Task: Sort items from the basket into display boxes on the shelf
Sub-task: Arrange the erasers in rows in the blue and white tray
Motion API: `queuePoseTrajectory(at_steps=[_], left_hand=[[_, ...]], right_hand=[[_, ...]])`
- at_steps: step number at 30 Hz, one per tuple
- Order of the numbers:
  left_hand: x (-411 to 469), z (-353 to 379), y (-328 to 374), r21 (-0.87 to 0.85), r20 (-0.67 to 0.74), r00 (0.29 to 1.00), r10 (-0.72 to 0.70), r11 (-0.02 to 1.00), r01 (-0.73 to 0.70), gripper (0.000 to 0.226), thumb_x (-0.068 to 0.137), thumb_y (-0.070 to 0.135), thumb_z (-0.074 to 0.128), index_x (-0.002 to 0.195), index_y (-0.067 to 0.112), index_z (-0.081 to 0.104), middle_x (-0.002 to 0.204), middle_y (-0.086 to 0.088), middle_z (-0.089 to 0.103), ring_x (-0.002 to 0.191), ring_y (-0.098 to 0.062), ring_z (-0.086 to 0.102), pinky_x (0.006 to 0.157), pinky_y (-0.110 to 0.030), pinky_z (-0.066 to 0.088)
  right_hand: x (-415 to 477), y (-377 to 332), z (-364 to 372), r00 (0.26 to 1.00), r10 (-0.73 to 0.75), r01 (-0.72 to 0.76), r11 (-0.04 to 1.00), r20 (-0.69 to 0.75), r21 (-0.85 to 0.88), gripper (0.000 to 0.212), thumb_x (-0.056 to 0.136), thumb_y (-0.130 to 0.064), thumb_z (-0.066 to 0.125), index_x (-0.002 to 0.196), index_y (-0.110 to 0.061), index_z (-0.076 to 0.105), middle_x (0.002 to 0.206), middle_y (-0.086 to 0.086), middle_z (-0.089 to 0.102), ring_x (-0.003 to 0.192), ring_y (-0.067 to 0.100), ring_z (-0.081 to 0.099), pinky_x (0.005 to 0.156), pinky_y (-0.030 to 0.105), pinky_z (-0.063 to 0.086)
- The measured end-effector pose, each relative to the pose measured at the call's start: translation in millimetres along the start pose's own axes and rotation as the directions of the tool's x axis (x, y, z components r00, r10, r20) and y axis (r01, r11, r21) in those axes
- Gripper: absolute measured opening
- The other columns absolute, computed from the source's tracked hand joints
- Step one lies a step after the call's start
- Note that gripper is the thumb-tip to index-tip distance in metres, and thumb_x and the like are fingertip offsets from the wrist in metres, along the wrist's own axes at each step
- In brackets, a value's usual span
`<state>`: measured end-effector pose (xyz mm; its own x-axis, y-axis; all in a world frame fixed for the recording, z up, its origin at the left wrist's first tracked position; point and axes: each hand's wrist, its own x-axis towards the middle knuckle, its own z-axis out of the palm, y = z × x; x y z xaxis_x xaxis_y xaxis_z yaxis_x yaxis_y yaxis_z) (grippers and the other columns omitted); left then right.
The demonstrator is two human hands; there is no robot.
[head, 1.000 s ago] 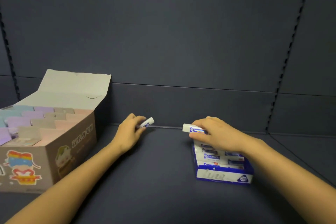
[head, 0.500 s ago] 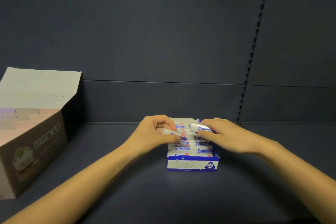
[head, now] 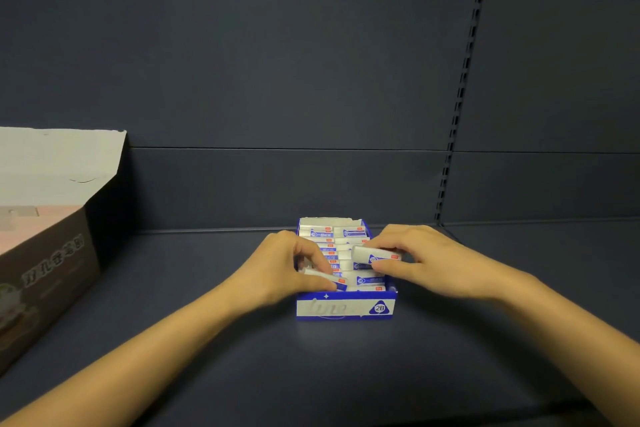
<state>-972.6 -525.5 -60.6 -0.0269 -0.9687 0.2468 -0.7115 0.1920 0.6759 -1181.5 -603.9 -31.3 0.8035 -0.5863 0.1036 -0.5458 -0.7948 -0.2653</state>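
left grip: pinches left eraser, long axis crosswise | right grip: pinches right eraser, crosswise, above box

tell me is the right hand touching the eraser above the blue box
Touching. The head view shows the right hand pinching the white eraser between thumb and fingers, just above the rows in the blue display box.

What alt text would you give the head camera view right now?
The left hand pinches one eraser and the right hand a second eraser, at a blue-and-white display box packed with erasers on a dark shelf. An open cardboard box stands at far left.
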Motion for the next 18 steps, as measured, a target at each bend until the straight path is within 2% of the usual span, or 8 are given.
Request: queuePoseTrajectory(at_steps=[2, 4, 6, 8, 10, 12, 15, 18], left_hand=[[0.1, -0.7, -2.0, 0.027, -0.01, 1.0, -0.002, 1.0, 0.003, 0.011, 0.071, 0.027, 0.078, 0.079, 0.022, 0.073, 0.089, 0.006, 0.071, 0.091, -0.014, 0.064, 0.069, -0.024, 0.053], [0.2, -2.8, -4.9, 0.056, 0.0, 1.0, 0.0, 0.998, 0.0, 0.014, 0.072, 0.026, 0.077, 0.084, 0.019, 0.075, 0.09, 0.003, 0.071, 0.089, -0.018, 0.063, 0.067, -0.023, 0.051], [0.4, -4.3, -6.4, 0.106, 0.009, 1.0, 0.01, 0.994, -0.011, 0.018, 0.073, 0.025, 0.077, 0.09, 0.018, 0.076, 0.087, 0.007, 0.069, 0.086, -0.016, 0.06, 0.062, -0.016, 0.047], [1.8, -5.4, -8.4, 0.134, 0.027, 0.999, 0.022, 0.991, -0.025, 0.021, 0.074, 0.025, 0.076, 0.094, 0.018, 0.075, 0.089, 0.011, 0.066, 0.086, -0.009, 0.058, 0.062, -0.011, 0.047], [2.6, -6.5, -10.1, 0.148, 0.061, 0.998, 0.021, 0.989, -0.03, 0.025, 0.076, 0.026, 0.073, 0.1, 0.019, 0.072, 0.102, 0.01, 0.066, 0.096, -0.007, 0.059, 0.069, -0.013, 0.05], [3.6, -7.5, -11.6, 0.139, 0.075, 0.997, 0.024, 0.99, -0.034, 0.026, 0.077, 0.026, 0.072, 0.103, 0.019, 0.072, 0.11, 0.009, 0.065, 0.102, -0.008, 0.059, 0.074, -0.017, 0.052], [4.6, -8.0, -11.2, 0.139, 0.069, 0.997, 0.041, 0.989, -0.05, 0.025, 0.077, 0.026, 0.073, 0.101, 0.02, 0.073, 0.107, 0.01, 0.066, 0.098, -0.008, 0.06, 0.071, -0.014, 0.051], [5.3, -7.3, -11.8, 0.118, 0.063, 0.997, 0.055, 0.991, -0.062, 0.022, 0.076, 0.024, 0.074, 0.098, 0.019, 0.074, 0.101, 0.01, 0.068, 0.09, -0.01, 0.061, 0.065, -0.014, 0.05]], right_hand=[[0.2, 0.0, 1.3, 1.0, -0.015, 0.015, 1.0, -0.006, 0.001, 0.034, 0.094, -0.04, 0.049, 0.126, -0.032, 0.056, 0.118, -0.019, 0.053, 0.105, 0.0, 0.049, 0.075, 0.007, 0.038], [1.6, -0.7, 3.9, 1.0, -0.024, 0.024, 0.999, 0.006, -0.028, 0.034, 0.092, -0.043, 0.051, 0.125, -0.035, 0.057, 0.116, -0.023, 0.053, 0.103, -0.001, 0.046, 0.078, 0.007, 0.037], [2.7, -0.9, 7.1, 1.0, -0.01, 0.01, 0.999, -0.002, -0.044, 0.033, 0.09, -0.043, 0.055, 0.122, -0.037, 0.057, 0.118, -0.021, 0.055, 0.105, 0.0, 0.045, 0.08, 0.01, 0.036], [2.9, 0.2, 8.9, 0.999, 0.001, -0.003, 0.999, -0.038, -0.034, 0.03, 0.087, -0.041, 0.061, 0.116, -0.035, 0.06, 0.11, -0.02, 0.058, 0.099, 0.0, 0.049, 0.073, 0.008, 0.037], [2.4, 0.7, 9.1, 0.999, 0.006, -0.006, 1.0, -0.046, -0.014, 0.027, 0.085, -0.04, 0.065, 0.111, -0.033, 0.063, 0.097, -0.024, 0.058, 0.09, -0.002, 0.054, 0.068, 0.007, 0.039], [3.5, -0.1, 8.4, 0.999, 0.008, -0.009, 1.0, -0.036, -0.018, 0.027, 0.083, -0.039, 0.067, 0.109, -0.031, 0.065, 0.096, -0.023, 0.06, 0.089, -0.002, 0.056, 0.067, 0.009, 0.041], [6.9, -2.4, 7.9, 0.999, -0.005, 0.001, 0.997, -0.051, -0.073, 0.024, 0.082, -0.038, 0.069, 0.104, -0.031, 0.068, 0.104, -0.018, 0.063, 0.09, 0.004, 0.057, 0.07, 0.012, 0.043], [8.9, -4.1, 5.8, 0.998, 0.04, -0.044, 0.996, -0.049, -0.079, 0.02, 0.079, -0.037, 0.072, 0.098, -0.033, 0.068, 0.097, -0.018, 0.066, 0.087, 0.005, 0.06, 0.074, 0.02, 0.048]])
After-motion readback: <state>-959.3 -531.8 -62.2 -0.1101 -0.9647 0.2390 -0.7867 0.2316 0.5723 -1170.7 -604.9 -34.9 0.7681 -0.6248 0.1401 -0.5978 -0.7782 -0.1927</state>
